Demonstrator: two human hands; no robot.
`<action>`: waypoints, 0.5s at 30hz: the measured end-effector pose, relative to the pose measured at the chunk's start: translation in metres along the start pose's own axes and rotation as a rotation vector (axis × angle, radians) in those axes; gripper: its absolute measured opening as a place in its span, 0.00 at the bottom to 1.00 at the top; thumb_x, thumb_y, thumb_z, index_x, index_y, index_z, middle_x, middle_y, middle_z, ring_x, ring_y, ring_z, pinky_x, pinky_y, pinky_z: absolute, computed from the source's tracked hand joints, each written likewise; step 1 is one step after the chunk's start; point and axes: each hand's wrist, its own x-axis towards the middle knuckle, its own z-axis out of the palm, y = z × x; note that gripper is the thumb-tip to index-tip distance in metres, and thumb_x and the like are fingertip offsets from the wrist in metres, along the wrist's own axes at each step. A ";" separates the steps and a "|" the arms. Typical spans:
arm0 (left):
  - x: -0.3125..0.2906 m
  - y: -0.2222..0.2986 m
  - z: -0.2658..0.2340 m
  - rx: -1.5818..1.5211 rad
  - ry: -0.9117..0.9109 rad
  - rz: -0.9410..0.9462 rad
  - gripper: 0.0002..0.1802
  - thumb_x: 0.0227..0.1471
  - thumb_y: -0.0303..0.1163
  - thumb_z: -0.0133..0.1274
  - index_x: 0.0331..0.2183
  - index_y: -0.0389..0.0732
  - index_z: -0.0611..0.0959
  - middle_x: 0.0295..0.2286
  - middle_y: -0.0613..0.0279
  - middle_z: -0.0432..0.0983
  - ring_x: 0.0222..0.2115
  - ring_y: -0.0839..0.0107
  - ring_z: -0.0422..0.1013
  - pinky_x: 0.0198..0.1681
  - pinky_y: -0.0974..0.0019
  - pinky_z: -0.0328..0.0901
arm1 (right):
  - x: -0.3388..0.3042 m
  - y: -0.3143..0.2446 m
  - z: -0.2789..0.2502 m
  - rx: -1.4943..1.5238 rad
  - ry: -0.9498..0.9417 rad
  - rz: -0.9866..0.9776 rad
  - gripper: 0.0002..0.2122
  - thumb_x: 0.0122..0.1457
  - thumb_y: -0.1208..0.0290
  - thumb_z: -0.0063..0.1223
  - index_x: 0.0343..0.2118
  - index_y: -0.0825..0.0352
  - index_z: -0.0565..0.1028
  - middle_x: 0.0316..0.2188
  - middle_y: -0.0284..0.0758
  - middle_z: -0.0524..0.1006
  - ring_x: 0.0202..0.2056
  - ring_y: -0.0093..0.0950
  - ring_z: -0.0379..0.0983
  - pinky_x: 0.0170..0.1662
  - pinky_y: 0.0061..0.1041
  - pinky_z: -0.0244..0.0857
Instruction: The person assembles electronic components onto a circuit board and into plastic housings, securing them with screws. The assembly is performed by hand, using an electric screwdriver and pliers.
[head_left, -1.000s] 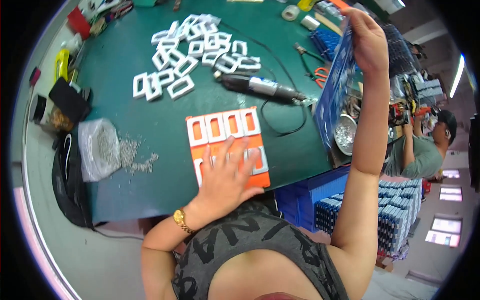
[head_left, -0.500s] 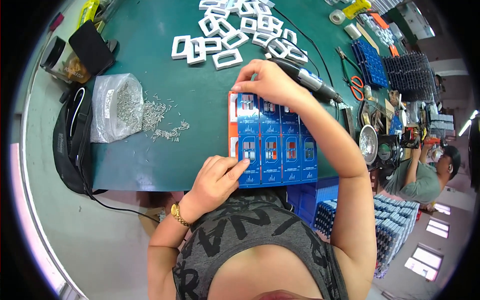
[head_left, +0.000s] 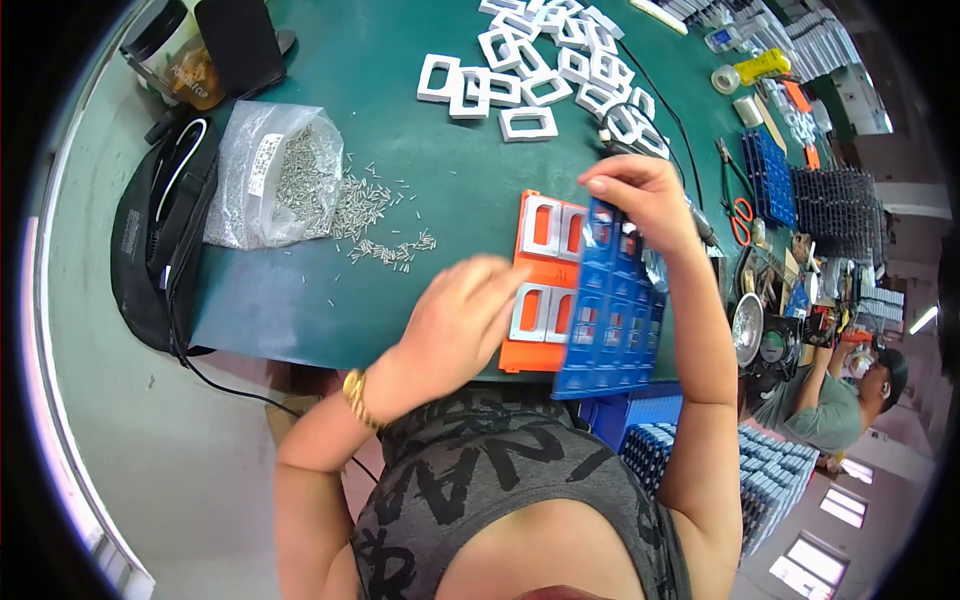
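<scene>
My right hand (head_left: 648, 205) pinches the upper edge of a blue printed panel (head_left: 612, 335) with several window cutouts. The panel is tilted up, its left side raised off an orange fixture plate (head_left: 538, 357). White rectangular frames (head_left: 530, 312) sit on the plate in two rows; the panel hides the plate's right part. My left hand (head_left: 455, 315), slightly blurred, is at the plate's left edge with fingers stretched out and nothing visible in them. Whether its fingertips touch the plate, I cannot tell.
Loose white frames (head_left: 528, 124) lie at the back. Left are a plastic bag (head_left: 240, 190) of small screws, spilled screws (head_left: 362, 207) and a black bag (head_left: 140, 245). An electric screwdriver (head_left: 705, 228) lies behind my right hand; orange-handled pliers (head_left: 740, 220) are further right. Another person (head_left: 838, 395) sits at right.
The blue panel has gone from lying flat over the orange plate to tilted up in my right hand, uncovering white frames. My left hand has come off the panel. The view has shifted.
</scene>
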 end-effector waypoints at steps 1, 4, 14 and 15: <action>0.012 -0.004 0.003 0.002 0.002 -0.006 0.21 0.45 0.20 0.56 0.44 0.40 0.80 0.35 0.55 0.73 0.31 0.57 0.71 0.36 0.59 0.66 | -0.004 -0.004 -0.005 0.063 0.006 0.036 0.04 0.55 0.76 0.59 0.32 0.70 0.81 0.26 0.29 0.79 0.28 0.14 0.71 0.34 0.15 0.65; 0.048 -0.018 0.018 0.036 -0.078 0.000 0.14 0.46 0.25 0.58 0.39 0.43 0.82 0.32 0.56 0.73 0.33 0.56 0.72 0.36 0.58 0.67 | -0.013 0.001 -0.028 0.165 0.002 0.017 0.05 0.56 0.75 0.59 0.33 0.70 0.81 0.28 0.29 0.80 0.27 0.13 0.70 0.31 0.13 0.65; 0.066 -0.028 0.036 0.232 -0.282 -0.126 0.03 0.49 0.30 0.55 0.27 0.42 0.82 0.30 0.58 0.73 0.33 0.57 0.74 0.35 0.56 0.69 | -0.013 0.005 -0.031 0.113 -0.017 -0.087 0.05 0.54 0.75 0.61 0.32 0.69 0.81 0.26 0.27 0.78 0.28 0.13 0.70 0.33 0.14 0.65; 0.066 -0.028 0.036 0.235 -0.282 -0.125 0.03 0.49 0.30 0.55 0.27 0.42 0.82 0.30 0.58 0.73 0.33 0.57 0.74 0.35 0.56 0.69 | -0.011 0.003 -0.027 0.129 -0.033 -0.053 0.05 0.55 0.75 0.61 0.32 0.69 0.81 0.26 0.27 0.78 0.29 0.13 0.71 0.33 0.14 0.65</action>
